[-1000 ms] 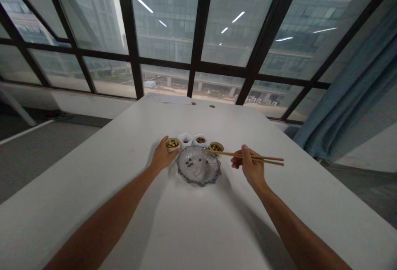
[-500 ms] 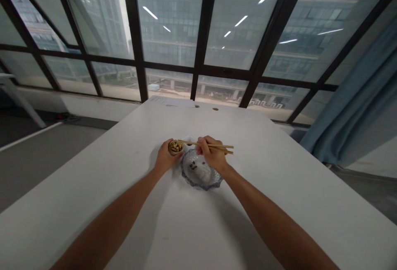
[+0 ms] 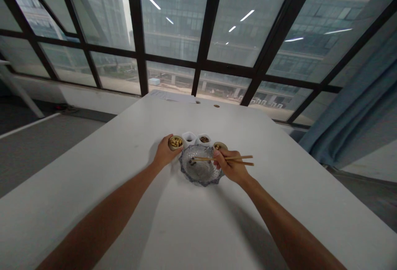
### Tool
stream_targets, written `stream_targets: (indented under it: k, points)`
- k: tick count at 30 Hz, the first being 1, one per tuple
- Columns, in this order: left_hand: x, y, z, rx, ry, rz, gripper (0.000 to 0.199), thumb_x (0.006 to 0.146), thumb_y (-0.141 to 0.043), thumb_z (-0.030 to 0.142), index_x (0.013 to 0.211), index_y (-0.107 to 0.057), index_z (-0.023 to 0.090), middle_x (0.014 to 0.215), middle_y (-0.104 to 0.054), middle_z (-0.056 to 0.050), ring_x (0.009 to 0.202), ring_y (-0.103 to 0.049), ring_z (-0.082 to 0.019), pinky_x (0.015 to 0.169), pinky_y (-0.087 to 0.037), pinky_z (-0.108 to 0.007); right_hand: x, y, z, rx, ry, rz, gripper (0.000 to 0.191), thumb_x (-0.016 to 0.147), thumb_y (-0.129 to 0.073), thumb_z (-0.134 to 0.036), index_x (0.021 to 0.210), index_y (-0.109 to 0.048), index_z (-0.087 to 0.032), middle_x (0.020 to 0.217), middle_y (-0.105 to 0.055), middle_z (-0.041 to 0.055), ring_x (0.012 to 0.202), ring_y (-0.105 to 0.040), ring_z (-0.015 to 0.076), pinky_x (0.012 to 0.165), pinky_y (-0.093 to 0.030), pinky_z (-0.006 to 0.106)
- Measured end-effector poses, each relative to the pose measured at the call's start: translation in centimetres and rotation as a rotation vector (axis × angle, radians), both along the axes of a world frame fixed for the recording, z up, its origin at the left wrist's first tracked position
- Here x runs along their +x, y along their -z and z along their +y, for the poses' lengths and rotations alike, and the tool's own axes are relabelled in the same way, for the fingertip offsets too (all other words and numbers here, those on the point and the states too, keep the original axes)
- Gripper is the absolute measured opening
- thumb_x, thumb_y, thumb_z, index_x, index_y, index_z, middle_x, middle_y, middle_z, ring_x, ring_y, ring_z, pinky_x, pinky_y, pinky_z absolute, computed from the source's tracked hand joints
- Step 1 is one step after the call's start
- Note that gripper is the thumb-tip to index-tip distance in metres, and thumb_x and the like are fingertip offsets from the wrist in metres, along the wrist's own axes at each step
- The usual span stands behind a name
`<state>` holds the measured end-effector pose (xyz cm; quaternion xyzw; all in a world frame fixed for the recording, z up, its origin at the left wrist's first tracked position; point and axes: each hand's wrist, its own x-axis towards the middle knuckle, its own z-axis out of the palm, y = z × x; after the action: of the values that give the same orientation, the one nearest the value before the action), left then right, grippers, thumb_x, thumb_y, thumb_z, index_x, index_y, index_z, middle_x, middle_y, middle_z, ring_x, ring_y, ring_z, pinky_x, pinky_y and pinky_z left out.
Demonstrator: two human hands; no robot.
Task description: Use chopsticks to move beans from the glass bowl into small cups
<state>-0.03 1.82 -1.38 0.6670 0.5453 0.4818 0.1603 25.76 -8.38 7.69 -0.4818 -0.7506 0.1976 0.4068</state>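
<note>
We see a dark-framed window [image 3: 173, 17] rising beyond the glass dish [image 3: 201, 177]. Our white tabletop [image 3: 186, 228] spreads out on every side of the dish. A blue curtain [image 3: 350, 108] hangs well off to the dish's right, and papers [image 3: 178, 97] lie far behind it. The dish, with its pointed rim, shows more of its inside than half a second ago, when our right hand [image 3: 232, 166] covered its far side.

That hand has drawn back to the dish's right edge, gripping the chopsticks [image 3: 242, 157]. Our left hand [image 3: 166, 153] stays at the dish's left, fingers curled around a tan cup [image 3: 174, 148] of yellow pieces, as before. Right behind the dish stand the left white cup [image 3: 186, 143] and the right white cup [image 3: 200, 142]; the latter was hidden earlier, as was the brownish cup [image 3: 223, 146] behind the dish's right edge.

The chopstick tips, previously at the tan cup's rim, now hang over the dish's left part, by some dark bits [image 3: 192, 162] inside it. We cannot tell whether they touch or pinch anything.
</note>
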Motion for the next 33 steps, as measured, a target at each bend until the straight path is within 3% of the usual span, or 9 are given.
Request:
stream_targets:
  k: [6, 10, 19, 28, 33]
  points:
    - [-0.1, -0.2, -0.1, -0.021, -0.013, 0.008, 0.07, 0.065, -0.083, 0.038, 0.125, -0.054, 0.017, 0.125, -0.065, -0.013, 0.115, -0.063, -0.028, 0.102, -0.049, -0.044, -0.2, 0.9, 0.1, -0.027, 0.014, -0.071, 0.048, 0.098, -0.043, -0.053, 0.065, -0.059, -0.022, 0.057, -0.066, 0.0027, 0.05, -0.061, 0.0152, 0.045, -0.046, 0.025]
    - [0.0, -0.3, -0.2, -0.028, -0.028, 0.012, 0.069, 0.066, -0.082, 0.038, 0.125, -0.054, 0.017, 0.125, -0.065, -0.012, 0.114, -0.063, -0.028, 0.102, -0.049, -0.043, -0.6, 0.4, 0.3, -0.005, 0.018, -0.111, 0.049, 0.099, -0.04, -0.051, 0.063, -0.056, -0.022, 0.056, -0.064, 0.0021, 0.05, -0.059, 0.0146, 0.048, -0.044, 0.026]
    - [0.0, -0.2, -0.1, -0.037, -0.02, -0.014, 0.069, 0.067, -0.081, 0.04, 0.127, -0.054, 0.017, 0.127, -0.064, -0.013, 0.116, -0.062, -0.028, 0.103, -0.048, -0.043, -2.7, -1.6, 1.0, 0.187, -0.217, -0.417, 0.05, 0.101, -0.034, -0.044, 0.06, -0.051, -0.021, 0.054, -0.054, 0.0004, 0.048, -0.048, 0.0123, 0.052, -0.034, 0.026]
    - [0.0, -0.1, 0.0, -0.045, -0.012, -0.022, 0.07, 0.068, -0.08, 0.04, 0.128, -0.053, 0.015, 0.127, -0.063, -0.015, 0.118, -0.061, -0.03, 0.103, -0.048, -0.044, -1.5, -1.8, 0.1, 0.139, -0.07, -0.266, 0.05, 0.099, -0.038, -0.049, 0.059, -0.054, -0.023, 0.05, -0.057, -0.0002, 0.046, -0.051, 0.0132, 0.05, -0.038, 0.026]
    - [0.1, -0.2, 0.0, -0.067, -0.017, -0.007, 0.07, 0.069, -0.079, 0.041, 0.129, -0.053, 0.014, 0.127, -0.063, -0.015, 0.116, -0.062, -0.029, 0.103, -0.048, -0.043, -0.5, -1.8, -1.2, 0.07, -0.131, -0.239, 0.047, 0.099, -0.041, -0.046, 0.06, -0.054, -0.024, 0.049, -0.058, -0.0009, 0.047, -0.054, 0.0135, 0.049, -0.039, 0.026]
